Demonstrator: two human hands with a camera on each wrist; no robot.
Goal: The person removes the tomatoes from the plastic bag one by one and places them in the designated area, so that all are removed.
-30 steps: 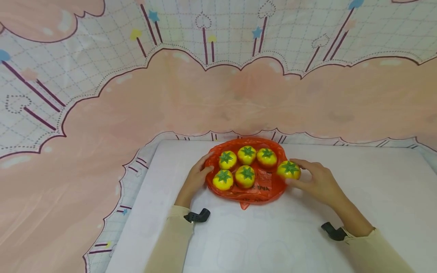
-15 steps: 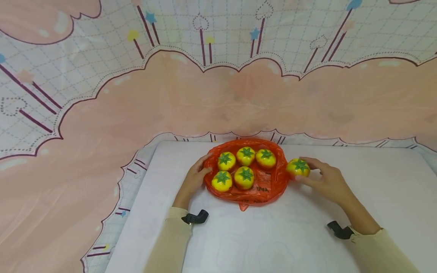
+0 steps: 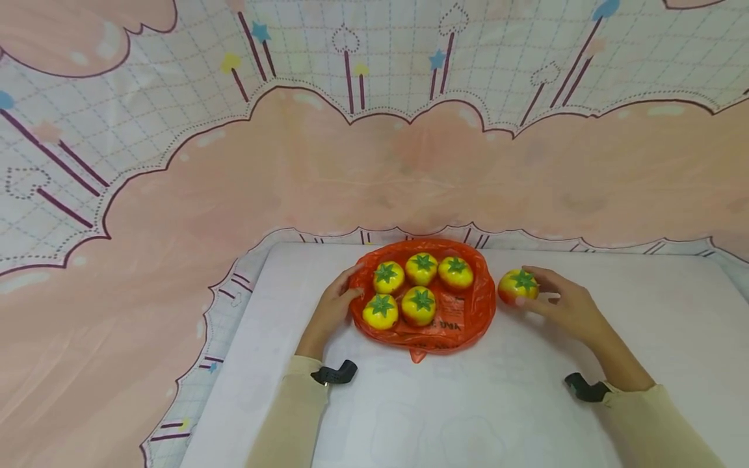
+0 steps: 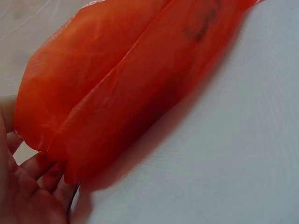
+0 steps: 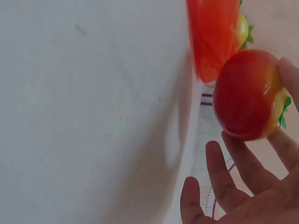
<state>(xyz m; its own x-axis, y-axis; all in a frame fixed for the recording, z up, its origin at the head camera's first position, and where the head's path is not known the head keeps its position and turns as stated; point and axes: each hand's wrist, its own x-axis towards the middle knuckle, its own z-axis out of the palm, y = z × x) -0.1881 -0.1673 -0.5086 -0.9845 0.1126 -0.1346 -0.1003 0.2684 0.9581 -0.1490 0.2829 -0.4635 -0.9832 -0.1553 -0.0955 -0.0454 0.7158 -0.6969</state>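
- Patterned cloth, peach with scalloped dark outlines: spread behind and to the left of the red plastic bag.
- Left sleeve, beige: lay left of the bag and nearer the person, a black wrist device at its cuff.
- Left hand: at the bag's left rim, which I saw it gripping between thumb and fingers.
- The bag itself: sat on the white table, its mouth spread wide.
- Five fruits, yellow and red, each topped by a green leafy star, all inside the bag. In order: front-left fruit, back-left fruit, front-middle fruit, back-middle fruit, back-right fruit.
- Dark lettering: printed on the bag, toward its front right.
- Sixth fruit, like the others, red below: outside the bag, just beside its right rim.
- Right hand: right of the bag, grasping the sixth fruit between thumb and fingertips; its outer fingers stood clear.
- Right sleeve, beige: right of the bag and nearer the person, a second black device at its cuff.
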